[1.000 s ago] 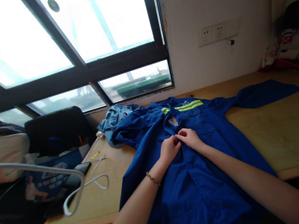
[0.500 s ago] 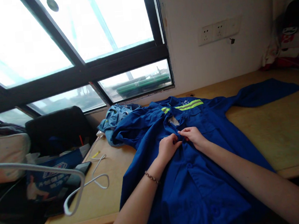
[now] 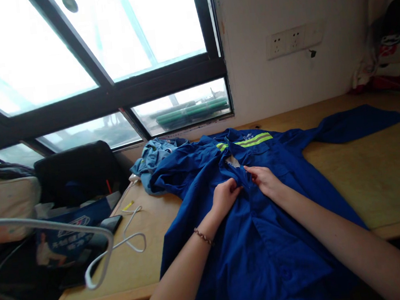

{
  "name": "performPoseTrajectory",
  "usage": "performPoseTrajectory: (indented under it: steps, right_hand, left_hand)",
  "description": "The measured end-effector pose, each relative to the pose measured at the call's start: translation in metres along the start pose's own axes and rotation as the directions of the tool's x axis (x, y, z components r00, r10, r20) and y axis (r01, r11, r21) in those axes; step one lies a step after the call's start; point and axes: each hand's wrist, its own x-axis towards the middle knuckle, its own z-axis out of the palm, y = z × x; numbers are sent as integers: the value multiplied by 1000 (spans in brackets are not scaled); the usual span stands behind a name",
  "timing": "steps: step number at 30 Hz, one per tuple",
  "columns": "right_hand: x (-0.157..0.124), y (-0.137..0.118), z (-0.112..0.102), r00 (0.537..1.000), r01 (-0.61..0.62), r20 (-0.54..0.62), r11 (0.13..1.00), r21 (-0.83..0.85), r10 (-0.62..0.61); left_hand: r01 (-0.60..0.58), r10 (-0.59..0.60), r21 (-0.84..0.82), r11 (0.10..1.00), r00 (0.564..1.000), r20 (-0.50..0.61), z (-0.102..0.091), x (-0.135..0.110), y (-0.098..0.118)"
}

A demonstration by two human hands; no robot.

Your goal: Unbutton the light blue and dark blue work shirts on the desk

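Observation:
A blue work shirt [image 3: 264,228] with a yellow-green reflective stripe [image 3: 252,140] lies front up on a wooden table [image 3: 382,175]. Its right sleeve stretches out towards the far right. My left hand [image 3: 225,195] and my right hand [image 3: 264,179] meet at the shirt's front placket just below the collar. Both hands have their fingers pinched on the fabric there, one on each side of the opening. A beaded bracelet sits on my left wrist.
A crumpled light-blue garment [image 3: 151,159] lies by the window behind the shirt. A white clothes hanger [image 3: 100,254] rests on the table's left end, beside a phone [image 3: 110,223], a blue bag [image 3: 70,233] and a black bag [image 3: 78,171]. Wall sockets [image 3: 292,41] sit above the table.
Both hands have shifted slightly up the placket towards the collar, and the fabric between them has bunched a little. The rest of the shirt lies as before.

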Motion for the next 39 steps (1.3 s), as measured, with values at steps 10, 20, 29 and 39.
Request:
performPoseTrajectory:
  steps: [10,20,29,39]
  right_hand:
    - [8,-26,-14,965,201,-161,979,-44,-206]
    - [-14,-12,3,737,646,419,371,-667,-531]
    - [-3,5,-7,780,595,549,86,-799,-301]
    - [-2,4,-11,816,538,505,46,-842,-282]
  left_hand:
    - [290,-244,291,912,952,-184,-11,12,-29]
    - [311,-289,490,814,949,-123,-18,67,-50]
    - [221,-199,140,965,968,-153,-40,60,-33]
    - [321,-322,241,916,946,-40,-3,6,12]
